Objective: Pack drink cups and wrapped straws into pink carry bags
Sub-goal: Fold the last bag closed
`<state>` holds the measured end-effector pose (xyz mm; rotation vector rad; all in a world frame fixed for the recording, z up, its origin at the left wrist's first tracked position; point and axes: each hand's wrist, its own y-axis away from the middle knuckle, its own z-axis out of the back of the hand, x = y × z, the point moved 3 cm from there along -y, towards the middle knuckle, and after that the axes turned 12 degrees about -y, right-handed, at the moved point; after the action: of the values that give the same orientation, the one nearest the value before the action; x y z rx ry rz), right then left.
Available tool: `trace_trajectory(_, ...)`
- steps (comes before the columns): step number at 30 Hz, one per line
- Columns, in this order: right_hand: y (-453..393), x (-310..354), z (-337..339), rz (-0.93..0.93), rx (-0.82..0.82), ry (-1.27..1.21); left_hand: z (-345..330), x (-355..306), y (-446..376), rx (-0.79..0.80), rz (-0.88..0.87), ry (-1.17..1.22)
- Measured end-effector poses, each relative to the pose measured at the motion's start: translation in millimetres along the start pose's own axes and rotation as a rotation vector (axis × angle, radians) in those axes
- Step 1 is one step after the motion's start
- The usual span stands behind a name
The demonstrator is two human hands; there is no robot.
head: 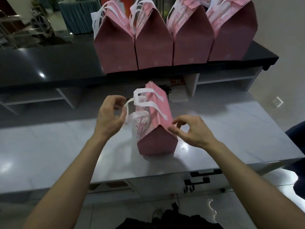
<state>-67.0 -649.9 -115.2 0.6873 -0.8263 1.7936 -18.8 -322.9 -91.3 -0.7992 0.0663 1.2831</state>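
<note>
A pink carry bag (158, 139) with its top folded shut stands on the white marble counter (49, 146), between my hands. Its white ribbon handles (140, 103) stick out to the left. My left hand (109, 116) is at the bag's left with fingers curled, and thumb and fingertips pinch a white handle loop, though this part is blurred. My right hand (191, 129) is at the bag's right side, where thumb and index finger pinch the sloped top edge. No cups or straws show.
Several closed pink bags (153, 45) with white handles stand in a row on the raised black counter (49, 63) behind. Shelves lie under that counter. A dark-clothed person's edge (297, 146) is at the right. The white counter's front edge is close to me.
</note>
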Motion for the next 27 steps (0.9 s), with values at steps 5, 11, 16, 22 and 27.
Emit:
trace_trajectory(5, 16.2, -6.5, -16.0, 0.054, 0.102, 0.182, -10.2, -7.4, 80.1, 0.192, -0.061, -0.254)
trace_trajectory(11, 3.2, -7.6, -31.4, 0.156, 0.188, 0.464, -39.8, -30.2, 78.6, 0.272, -0.215, -0.505)
trace_trajectory(16, 14.5, -15.6, -19.3, 0.192, 0.194, 0.458, -28.6, -28.8, 91.0, 0.277, -0.303, -0.518)
trace_trajectory(22, 53.9, -47.1, -26.5, 0.020, 0.156, 0.185, -29.8, -1.7, 127.8, 0.347, -0.071, -0.397)
trace_trajectory(27, 46.1, -66.2, -45.2, -0.311, 0.196, -0.064, -53.1, 11.7, 122.4, 0.551, 0.374, 0.036)
